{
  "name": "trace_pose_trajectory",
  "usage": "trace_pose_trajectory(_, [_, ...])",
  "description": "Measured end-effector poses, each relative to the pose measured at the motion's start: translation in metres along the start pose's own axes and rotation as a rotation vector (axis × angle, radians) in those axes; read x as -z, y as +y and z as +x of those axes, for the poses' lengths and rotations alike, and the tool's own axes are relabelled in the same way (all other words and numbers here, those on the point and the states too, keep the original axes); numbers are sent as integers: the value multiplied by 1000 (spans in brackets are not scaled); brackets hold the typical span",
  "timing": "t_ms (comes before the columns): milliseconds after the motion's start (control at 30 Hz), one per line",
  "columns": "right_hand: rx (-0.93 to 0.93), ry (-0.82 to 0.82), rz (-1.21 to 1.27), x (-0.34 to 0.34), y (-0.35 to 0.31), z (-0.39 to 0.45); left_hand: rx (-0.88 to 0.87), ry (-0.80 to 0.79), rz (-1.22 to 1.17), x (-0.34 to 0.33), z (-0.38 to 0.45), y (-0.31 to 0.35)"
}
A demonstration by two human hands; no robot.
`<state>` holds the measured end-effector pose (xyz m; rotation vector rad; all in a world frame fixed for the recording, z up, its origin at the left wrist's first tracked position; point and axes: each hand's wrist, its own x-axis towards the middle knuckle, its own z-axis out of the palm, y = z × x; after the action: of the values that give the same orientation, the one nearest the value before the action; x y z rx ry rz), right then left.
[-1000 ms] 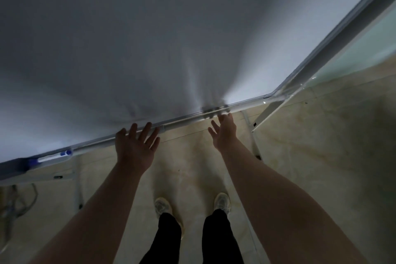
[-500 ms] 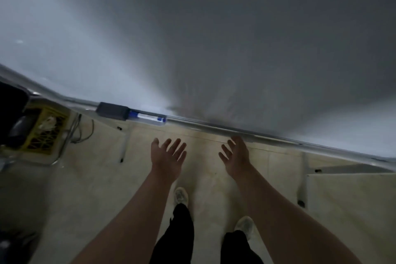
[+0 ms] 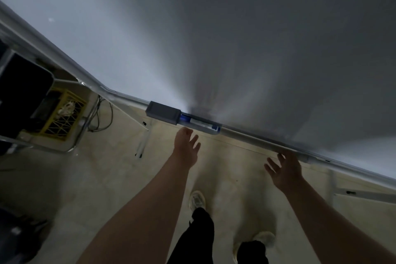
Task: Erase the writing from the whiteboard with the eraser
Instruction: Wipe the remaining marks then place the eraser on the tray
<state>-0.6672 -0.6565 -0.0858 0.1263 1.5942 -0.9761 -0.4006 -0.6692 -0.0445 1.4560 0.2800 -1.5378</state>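
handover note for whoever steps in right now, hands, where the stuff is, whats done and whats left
Left hand: open, empty, reaching toward the tray, just short of the eraser.
Right hand: open, empty, below the tray rail.
Eraser: grey block on the whiteboard tray, with a blue marker right beside it.
Done: nothing picked up yet.
Left: grip the eraser and wipe the board. No writing is legible in this dim, blurred view.

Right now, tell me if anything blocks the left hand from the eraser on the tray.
Nothing visible does. The left hand is open just below the tray, and the eraser sits on the tray up and to its left with only bare floor between. The marker lies beside the eraser, not in the way.
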Motion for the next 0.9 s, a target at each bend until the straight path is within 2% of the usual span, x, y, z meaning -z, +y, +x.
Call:
trace_pose_trajectory(500, [-44, -38, -49, -21, 0, 0, 18, -72, 71, -1, 30, 19])
trace_pose_trajectory(900, [17, -108, -117, -24, -7, 17, -9, -81, 70, -20, 38, 31])
